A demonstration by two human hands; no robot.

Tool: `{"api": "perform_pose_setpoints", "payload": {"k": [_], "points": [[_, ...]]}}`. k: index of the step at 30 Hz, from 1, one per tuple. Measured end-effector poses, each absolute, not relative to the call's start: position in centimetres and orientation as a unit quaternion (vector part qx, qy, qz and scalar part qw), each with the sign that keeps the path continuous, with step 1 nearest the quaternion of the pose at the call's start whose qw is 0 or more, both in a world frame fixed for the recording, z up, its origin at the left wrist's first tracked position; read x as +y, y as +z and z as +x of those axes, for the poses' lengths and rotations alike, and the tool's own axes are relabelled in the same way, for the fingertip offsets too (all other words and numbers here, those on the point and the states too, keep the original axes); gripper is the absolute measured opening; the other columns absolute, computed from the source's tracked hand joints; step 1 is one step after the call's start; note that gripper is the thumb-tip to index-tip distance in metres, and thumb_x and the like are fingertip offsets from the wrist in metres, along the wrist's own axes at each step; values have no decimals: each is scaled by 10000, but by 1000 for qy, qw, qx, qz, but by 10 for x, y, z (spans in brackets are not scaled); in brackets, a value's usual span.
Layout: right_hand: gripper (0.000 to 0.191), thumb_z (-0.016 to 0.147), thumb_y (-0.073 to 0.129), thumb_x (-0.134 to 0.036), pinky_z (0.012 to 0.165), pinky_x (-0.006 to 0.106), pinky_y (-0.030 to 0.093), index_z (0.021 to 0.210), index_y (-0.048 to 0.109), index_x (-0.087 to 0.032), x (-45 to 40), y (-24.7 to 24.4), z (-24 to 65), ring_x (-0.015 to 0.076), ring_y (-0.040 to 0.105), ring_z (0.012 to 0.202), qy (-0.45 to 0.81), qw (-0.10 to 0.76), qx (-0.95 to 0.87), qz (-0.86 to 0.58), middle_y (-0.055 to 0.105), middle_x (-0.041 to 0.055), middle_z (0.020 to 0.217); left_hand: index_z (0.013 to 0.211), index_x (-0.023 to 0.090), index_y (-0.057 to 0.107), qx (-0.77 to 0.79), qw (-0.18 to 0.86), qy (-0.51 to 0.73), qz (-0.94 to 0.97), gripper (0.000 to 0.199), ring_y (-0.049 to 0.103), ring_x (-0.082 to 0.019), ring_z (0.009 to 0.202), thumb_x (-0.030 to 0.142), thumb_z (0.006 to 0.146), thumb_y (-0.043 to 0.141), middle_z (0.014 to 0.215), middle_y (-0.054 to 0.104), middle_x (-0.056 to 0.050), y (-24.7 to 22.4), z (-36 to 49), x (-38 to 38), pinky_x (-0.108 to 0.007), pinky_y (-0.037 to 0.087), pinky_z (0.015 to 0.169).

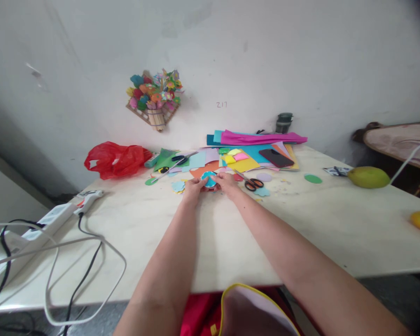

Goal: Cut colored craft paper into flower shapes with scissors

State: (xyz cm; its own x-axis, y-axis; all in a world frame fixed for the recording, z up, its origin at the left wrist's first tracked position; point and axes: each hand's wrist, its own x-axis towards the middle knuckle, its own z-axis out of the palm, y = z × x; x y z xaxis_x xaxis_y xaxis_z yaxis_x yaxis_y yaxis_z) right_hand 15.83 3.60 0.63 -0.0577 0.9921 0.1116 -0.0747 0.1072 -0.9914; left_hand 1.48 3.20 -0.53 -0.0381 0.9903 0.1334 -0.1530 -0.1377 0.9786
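Note:
Both arms reach forward over the table to a small blue paper cutout (209, 179) with a pale scalloped edge. My left hand (194, 187) pinches its left side. On its right side, my right hand (225, 182) has its fingers closed on the edge. Something reddish shows just beneath the cutout, too small to make out. Close to my right hand lies a pair of scissors with orange and black handles (254, 184). Light blue scalloped paper pieces (178, 186) rest left of my left hand, and a green paper oval (151, 181) lies farther left.
Behind the hands are coloured sheets (196, 161), dark-handled scissors (180, 159) and a phone (276, 157). A red plastic bag (116, 160) sits back left. A power strip (38, 238) with loose cables occupies the left edge. A green mango (368, 177) lies at right.

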Motion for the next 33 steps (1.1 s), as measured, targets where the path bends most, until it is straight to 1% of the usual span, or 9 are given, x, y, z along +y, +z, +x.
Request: {"api": "perform_pose_setpoints", "payload": {"k": [5,10,16,19,23,27,29,31,33], "points": [[413,817,582,-550,357,216,244,652,567,-172,35,8,159,116,515,392,537,546,-493,-413,617,32,532,578,146,620,430,504,595,456,414,574,-145,522,476,496,857,549,619,-27,-3,15,31,-278,449,572],[390,843,559,-507,345,207,226,681,594,-154,37,6,161,109,512,383,545,547,-480,-416,636,55,544,573,146,610,430,507,598,449,406,575,-146,527,463,507,856,549,611,-25,-4,15,33,-282,448,572],[353,744,675,-501,347,211,228,660,575,-174,38,4,161,115,539,422,543,545,-489,-412,626,20,558,598,139,633,438,508,590,449,386,582,-143,534,445,517,854,567,623,-28,-5,13,34,-283,460,589],[363,683,727,-500,355,214,242,620,569,-180,37,6,161,115,519,424,529,539,-505,-418,570,-7,488,603,138,644,440,502,587,458,384,586,-145,536,451,520,851,577,637,-35,-5,13,34,-280,459,586],[371,619,775,-485,375,221,298,571,562,-186,33,9,160,108,478,411,521,531,-520,-420,513,-32,434,600,140,658,440,505,571,475,381,579,-140,519,463,526,846,583,659,-47,-4,14,32,-262,441,545],[392,598,780,-492,402,229,349,529,536,-193,31,12,160,112,471,414,509,534,-515,-436,484,-44,413,586,151,653,468,492,548,490,348,538,-126,453,451,578,829,529,647,-52,0,15,29,-240,359,452],[388,594,778,-485,414,234,363,523,533,-193,31,12,160,115,472,421,502,537,-513,-443,484,-43,413,583,156,647,479,487,540,492,336,527,-124,427,441,598,824,505,637,-50,1,15,29,-240,341,432],[384,592,779,-472,417,237,363,518,525,-194,32,11,159,117,469,423,499,538,-510,-449,486,-40,413,587,160,640,481,486,536,495,337,523,-123,411,443,610,821,486,627,-45,1,14,29,-240,352,430],[381,595,779,-459,416,239,357,514,515,-196,34,10,159,119,468,422,497,539,-508,-452,486,-36,413,594,163,637,474,492,536,496,350,545,-132,423,463,618,815,495,636,-47,0,14,29,-242,392,448]]}}
